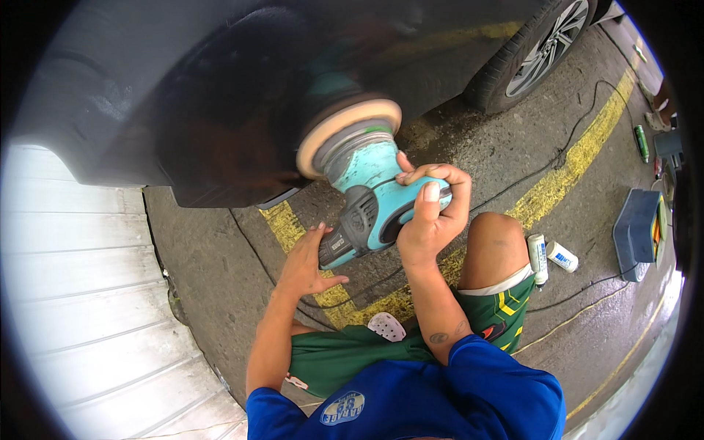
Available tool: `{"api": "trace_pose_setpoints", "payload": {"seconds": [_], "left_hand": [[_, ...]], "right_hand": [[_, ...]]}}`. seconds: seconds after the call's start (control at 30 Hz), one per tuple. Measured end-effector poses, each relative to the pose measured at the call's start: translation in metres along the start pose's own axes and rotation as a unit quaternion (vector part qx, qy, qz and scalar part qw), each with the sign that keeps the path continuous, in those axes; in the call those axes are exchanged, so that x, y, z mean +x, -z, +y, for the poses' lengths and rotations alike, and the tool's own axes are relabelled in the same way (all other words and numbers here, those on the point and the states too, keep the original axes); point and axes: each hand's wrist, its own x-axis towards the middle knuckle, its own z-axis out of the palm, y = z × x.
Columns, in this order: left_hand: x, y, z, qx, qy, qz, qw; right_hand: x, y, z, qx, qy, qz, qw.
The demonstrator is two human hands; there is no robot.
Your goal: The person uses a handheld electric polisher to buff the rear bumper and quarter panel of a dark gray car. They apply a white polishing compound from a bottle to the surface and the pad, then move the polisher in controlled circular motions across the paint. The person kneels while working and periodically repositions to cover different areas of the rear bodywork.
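My right hand [437,214] grips the turquoise and black body of a polisher [379,206], its thumb up along the near side. The polisher's round orange-tan foam pad [352,129] faces the dark, glossy car body panel [242,104]; its far edge appears to meet the paint, though the contact line is hidden. My left hand [302,264] is spread at the tool's tail end, thumb and fingers apart on either side of it. Whether that palm presses on the housing cannot be seen. Dull, whitish smears [113,104] mark the panel at the left.
A car wheel [547,49] stands at upper right. A black power cord [528,176] snakes across the concrete over yellow painted lines [572,159]. Two white bottles [539,261] lie beside my right knee, near a grey-blue toolbox [632,231]. A green can [641,143] and another person's foot [654,113] are farther right.
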Motion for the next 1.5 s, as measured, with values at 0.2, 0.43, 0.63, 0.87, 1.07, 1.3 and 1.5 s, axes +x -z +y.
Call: {"api": "trace_pose_setpoints", "payload": {"seconds": [0.2,0.43,0.63,0.87,1.07,1.3,1.5], "left_hand": [[-0.006,-0.028,0.003,-0.209,0.159,0.084,0.961],[-0.019,-0.058,-0.041,-0.319,0.181,0.086,0.926],[0.064,-0.025,0.037,-0.116,0.093,0.104,0.983],[0.162,-0.014,0.103,-0.056,0.066,0.031,0.996],[0.16,-0.019,0.095,0.031,0.079,-0.017,0.996],[0.065,0.002,0.041,0.087,0.156,-0.024,0.984],[-0.02,0.027,-0.011,0.144,0.219,0.003,0.965]], "right_hand": [[-0.029,-0.019,0.001,-0.023,0.007,-0.065,0.998],[-0.034,-0.034,-0.001,-0.149,0.193,-0.102,0.964],[0.009,0.018,0.015,-0.268,0.169,-0.032,0.948],[0.094,0.076,0.01,-0.179,-0.019,0.069,0.981],[0.081,0.117,0.068,-0.073,-0.08,0.118,0.987],[-0.035,0.065,0.103,-0.052,-0.113,0.107,0.986],[-0.138,0.019,0.114,-0.005,-0.207,0.04,0.978]]}}
